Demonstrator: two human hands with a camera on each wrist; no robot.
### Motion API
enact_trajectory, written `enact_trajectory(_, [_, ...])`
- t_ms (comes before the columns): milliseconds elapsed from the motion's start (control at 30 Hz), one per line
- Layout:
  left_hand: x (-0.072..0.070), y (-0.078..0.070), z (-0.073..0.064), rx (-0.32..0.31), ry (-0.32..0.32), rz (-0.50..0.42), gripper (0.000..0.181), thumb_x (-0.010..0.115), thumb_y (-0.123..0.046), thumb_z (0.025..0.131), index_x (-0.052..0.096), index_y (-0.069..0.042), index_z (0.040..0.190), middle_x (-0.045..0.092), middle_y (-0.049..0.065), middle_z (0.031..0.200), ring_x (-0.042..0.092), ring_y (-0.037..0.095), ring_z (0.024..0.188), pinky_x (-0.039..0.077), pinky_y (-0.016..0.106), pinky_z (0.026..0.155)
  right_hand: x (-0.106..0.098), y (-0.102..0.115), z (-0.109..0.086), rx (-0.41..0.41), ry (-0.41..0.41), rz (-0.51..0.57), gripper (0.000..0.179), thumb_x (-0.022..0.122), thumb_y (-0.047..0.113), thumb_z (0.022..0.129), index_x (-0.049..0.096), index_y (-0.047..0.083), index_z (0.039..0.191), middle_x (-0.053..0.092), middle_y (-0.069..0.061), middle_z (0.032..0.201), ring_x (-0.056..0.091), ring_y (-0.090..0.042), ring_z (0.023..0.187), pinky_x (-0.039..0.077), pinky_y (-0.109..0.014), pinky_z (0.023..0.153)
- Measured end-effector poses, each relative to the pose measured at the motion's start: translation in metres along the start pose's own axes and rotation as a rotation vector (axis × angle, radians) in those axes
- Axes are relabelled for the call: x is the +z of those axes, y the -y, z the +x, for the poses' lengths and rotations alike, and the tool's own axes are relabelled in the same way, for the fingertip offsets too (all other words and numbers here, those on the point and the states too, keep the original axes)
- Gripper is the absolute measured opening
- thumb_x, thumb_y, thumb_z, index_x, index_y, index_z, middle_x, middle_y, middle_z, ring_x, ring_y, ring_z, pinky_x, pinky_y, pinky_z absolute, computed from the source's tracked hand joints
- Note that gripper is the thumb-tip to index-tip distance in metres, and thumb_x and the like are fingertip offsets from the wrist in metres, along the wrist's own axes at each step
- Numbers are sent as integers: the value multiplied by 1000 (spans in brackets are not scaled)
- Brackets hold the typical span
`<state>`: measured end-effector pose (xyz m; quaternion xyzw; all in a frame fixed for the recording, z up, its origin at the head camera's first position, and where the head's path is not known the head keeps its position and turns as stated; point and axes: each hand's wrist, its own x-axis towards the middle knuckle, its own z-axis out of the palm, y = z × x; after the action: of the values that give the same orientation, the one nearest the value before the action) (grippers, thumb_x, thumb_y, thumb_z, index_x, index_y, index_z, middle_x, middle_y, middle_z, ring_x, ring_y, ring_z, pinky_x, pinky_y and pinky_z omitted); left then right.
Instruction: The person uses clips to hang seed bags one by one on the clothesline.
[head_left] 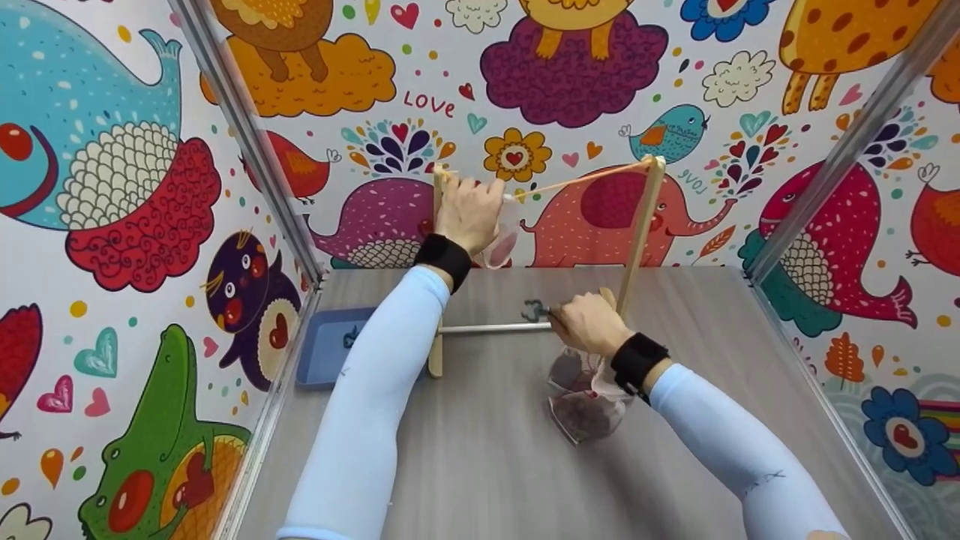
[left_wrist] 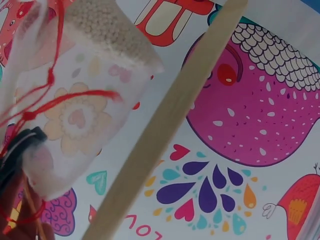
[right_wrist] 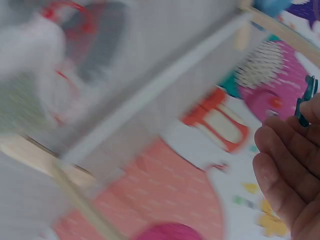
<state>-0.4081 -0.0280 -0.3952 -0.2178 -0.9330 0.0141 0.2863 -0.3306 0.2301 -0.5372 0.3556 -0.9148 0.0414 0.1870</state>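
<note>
In the head view my left hand (head_left: 469, 214) is up at the orange string, by the top of the left wooden post. Its fingers pinch the top of a sheer white drawstring bag (head_left: 501, 244). Pale beads fill the bag (left_wrist: 107, 30) in the left wrist view; a dark clip (left_wrist: 22, 145) sits near its gathered edge, partly cut off. Lower right, my right hand (head_left: 592, 322) pinches a small dark green clip (head_left: 533, 310) over the crossbar, and this clip (right_wrist: 306, 105) shows between thumb and fingers in the right wrist view.
An orange string (head_left: 585, 178) spans two wooden posts (head_left: 641, 232) joined by a metal crossbar (head_left: 495, 328). Below the right hand lie more sheer bags (head_left: 589, 416) with red cords and dark contents. A blue tray (head_left: 319, 360) holding a dark clip stands left. Patterned walls surround the table.
</note>
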Motion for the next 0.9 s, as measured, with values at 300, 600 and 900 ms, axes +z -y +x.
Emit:
enact_trajectory(300, [2, 0, -3, 19, -53, 17, 25, 81, -14, 97, 74, -9, 120, 87, 9, 107, 80, 33, 102, 57, 51, 102, -95, 0, 68, -6, -148, -281, 23, 72, 17, 105, 70, 2, 88, 70, -12, 72, 66, -29, 62, 61, -42, 57])
enact_trajectory(600, [2, -1, -6, 43, -82, 9, 22, 80, -14, 100, 76, -10, 122, 88, 10, 110, 81, 34, 103, 58, 53, 103, -142, -4, 127, 50, 37, -358, 18, 65, 1, 101, 77, -1, 88, 78, -18, 83, 76, -37, 74, 66, -52, 66])
enact_trajectory(900, [7, -1, -9, 77, -165, 5, 5, 71, -10, 105, 73, -9, 101, 84, 9, 88, 80, 33, 91, 59, 54, 100, -141, 3, 158, 29, 171, -387, 30, 60, -3, 107, 72, 4, 81, 66, -11, 70, 54, -25, 61, 67, -47, 66])
